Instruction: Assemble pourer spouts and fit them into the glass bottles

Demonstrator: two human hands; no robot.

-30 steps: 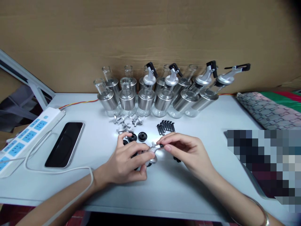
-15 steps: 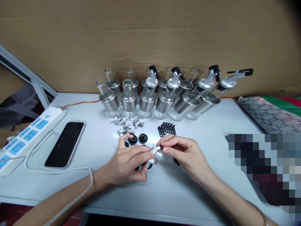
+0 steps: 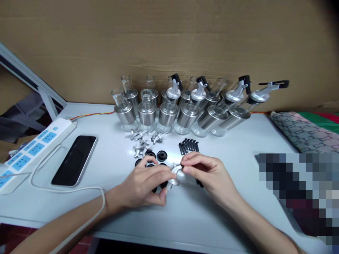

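My left hand (image 3: 144, 183) grips a silver pourer spout (image 3: 174, 180) between thumb and fingers, its narrow end tilted up to the right. At that tip my right hand (image 3: 205, 173) pinches a small black piece (image 3: 182, 166), mostly hidden by the fingertips. Round black stoppers (image 3: 162, 156) lie beside and under my left hand. Beyond them is a pile of silver pourer spouts (image 3: 144, 141). Several black flip caps (image 3: 188, 145) are lined up behind my right hand, and a few more dark pieces show under it.
Two rows of glass bottles with steel sleeves (image 3: 147, 114) stand along the cardboard wall (image 3: 169, 38); some carry pourers. On the left are a phone (image 3: 74, 160), a power strip (image 3: 37, 148) and a white cable (image 3: 66, 192) crossing my left forearm. A patterned cloth item (image 3: 304, 130) lies right.
The view has shifted slightly. Both hands stay together at the spout; the spout's tip and the black piece are still held against each other.
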